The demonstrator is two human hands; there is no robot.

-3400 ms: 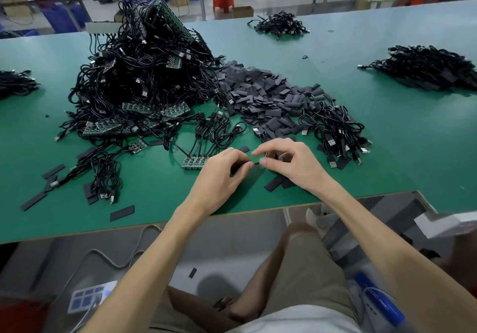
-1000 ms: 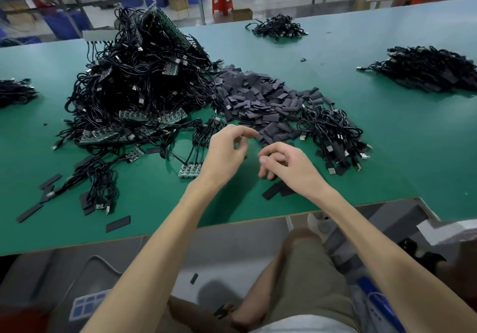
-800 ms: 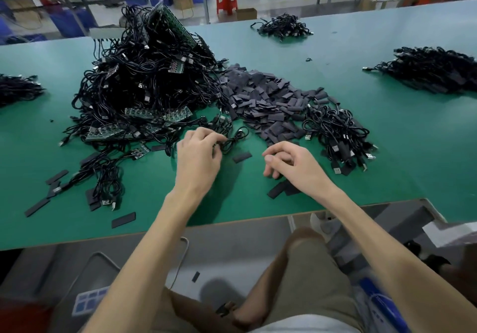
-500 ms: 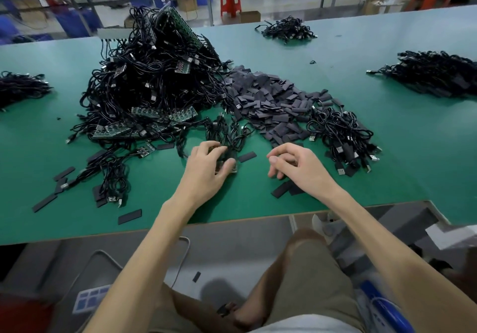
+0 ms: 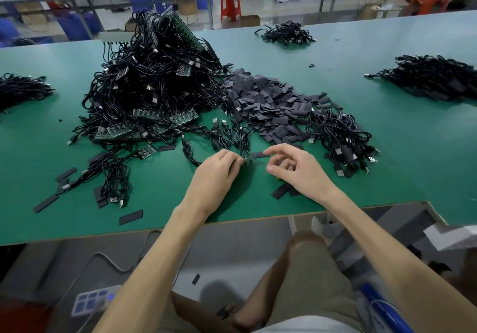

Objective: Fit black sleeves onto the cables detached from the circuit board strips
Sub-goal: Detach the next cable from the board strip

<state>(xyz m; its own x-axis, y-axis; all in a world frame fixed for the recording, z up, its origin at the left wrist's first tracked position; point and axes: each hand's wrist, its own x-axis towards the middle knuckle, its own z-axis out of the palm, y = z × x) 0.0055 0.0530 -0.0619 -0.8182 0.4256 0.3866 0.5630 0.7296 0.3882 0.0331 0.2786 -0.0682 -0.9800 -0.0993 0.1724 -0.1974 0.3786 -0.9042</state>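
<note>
Hands: left hand [image 5: 216, 175] and right hand [image 5: 296, 172] close together over the near edge of the bench [image 5: 400, 157], at 6 o'clock of the frame.
Left hand state: fingers curled, pinching a cable end [image 5: 245, 161] at the fingertips; what sits on that end is too small to make out.
Right hand state: fingers loosely curled, index fingertip on the right end of the black sleeve [image 5: 259, 155], thumb apart below it; cannot tell if it really grips.
Black sleeve: between the two hands, lying roughly level, left end just beside the cable end; cannot tell if they touch or if the sleeve is lifted off the bench.
Loose cables [image 5: 232, 133]: small coils with plugs, at 12 o'clock of the left hand.
Cable heap [image 5: 154, 82]: big tangled black mound at 11 o'clock of the hands.
Circuit board strips [image 5: 144, 126]: green, at the heap's near foot, more tilted at its top.
Sleeve pile [image 5: 271, 105]: at 12 to 1 o'clock of the hands, touching the heap's right side.
Cable bundle [image 5: 340, 136]: at 2 o'clock of the right hand, beside the sleeve pile.
Spare sleeves [image 5: 280, 192]: flat on the bench at 6 o'clock of the right hand, partly under the wrist.
Stray sleeve [image 5: 130, 217]: alone near the bench edge, at 8 o'clock of the left hand.
</note>
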